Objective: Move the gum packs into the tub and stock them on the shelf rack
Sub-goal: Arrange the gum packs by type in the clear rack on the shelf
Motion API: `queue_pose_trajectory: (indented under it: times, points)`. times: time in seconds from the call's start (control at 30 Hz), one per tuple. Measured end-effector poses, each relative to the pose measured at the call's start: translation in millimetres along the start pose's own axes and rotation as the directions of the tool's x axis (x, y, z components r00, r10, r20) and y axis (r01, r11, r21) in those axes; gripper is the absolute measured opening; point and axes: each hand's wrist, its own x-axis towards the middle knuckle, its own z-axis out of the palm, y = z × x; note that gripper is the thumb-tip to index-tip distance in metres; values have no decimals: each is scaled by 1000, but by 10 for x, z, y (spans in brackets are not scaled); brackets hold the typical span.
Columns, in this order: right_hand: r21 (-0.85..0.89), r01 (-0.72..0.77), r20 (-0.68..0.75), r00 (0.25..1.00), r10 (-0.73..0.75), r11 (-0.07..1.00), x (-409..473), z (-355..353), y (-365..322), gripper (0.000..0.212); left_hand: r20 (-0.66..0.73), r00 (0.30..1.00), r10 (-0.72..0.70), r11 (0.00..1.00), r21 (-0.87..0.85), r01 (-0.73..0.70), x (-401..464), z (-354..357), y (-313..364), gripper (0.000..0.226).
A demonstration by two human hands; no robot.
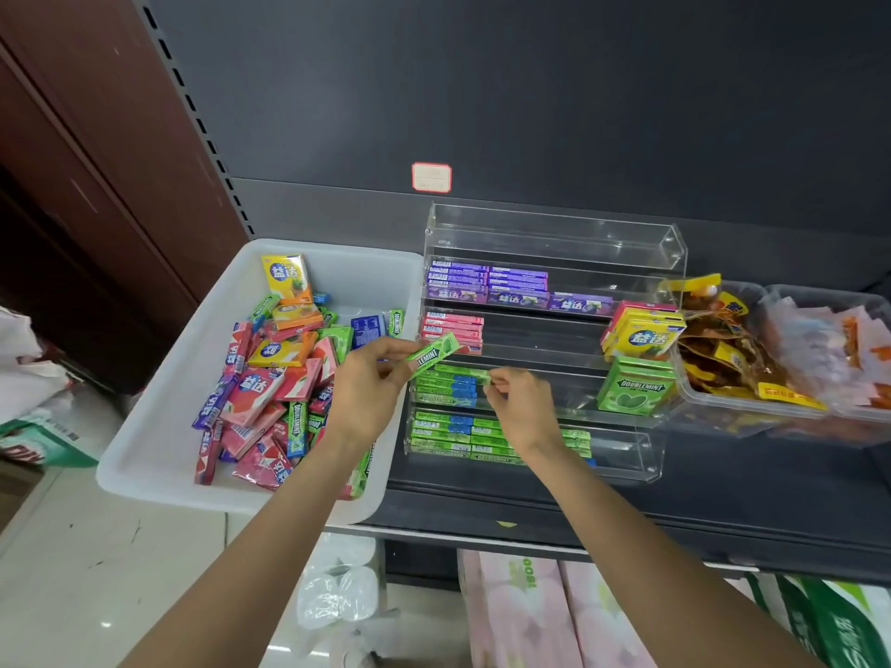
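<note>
A white tub on the shelf's left holds several mixed gum packs in pink, yellow, purple and green. To its right stands a clear tiered rack with purple, pink and green rows. My left hand pinches a green Doublemint stick pack, tilted, just in front of the pink row. My right hand pinches the end of another green pack lying on top of the green stack in the third tier.
Yellow and green boxed gum stand at the rack's right end. Clear trays of snack packets sit further right. The rack's top tier holds nothing. A price tag hangs on the dark back panel. Tissue packs lie below the shelf.
</note>
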Motion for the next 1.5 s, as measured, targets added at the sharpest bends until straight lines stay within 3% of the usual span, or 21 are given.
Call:
queue_pose_trajectory:
  times: [0.27,0.37,0.47,0.53,0.7,0.83,0.97,1.13,1.5]
  points:
    - [-5,74,88,993,-74,997,44,-46,-58,32,47,999,6,1000,16,-7,-40,-43,-43,16]
    - [150,104,31,994,-109,983,-12,-219,-87,31,103,995,14,999,35,-18,-28,-17,-21,16]
    - [348,121,79,984,-157,930,-68,-364,-110,36,175,984,17,999,32,-23,-33,72,45,15]
    - [366,144,87,978,-188,919,-86,-421,-81,31,216,976,40,998,40,-50,-41,155,89,15]
    - [306,111,-8,993,-114,946,-103,-524,174,14,207,977,47,990,117,-72,-49,335,87,24]
    - [142,80,-101,993,-66,987,-107,-575,425,11,328,940,89,876,424,-231,-80,431,20,37]
    - [0,64,1,998,-64,998,-88,-549,485,14,455,888,71,734,579,-356,-114,498,-22,46]
    - [-81,108,146,985,-96,991,-44,-501,454,22,465,885,39,552,728,-407,-95,575,-57,56]
    - [-178,180,249,959,-133,967,-16,-393,390,30,418,903,97,573,719,-394,-112,606,-100,52]
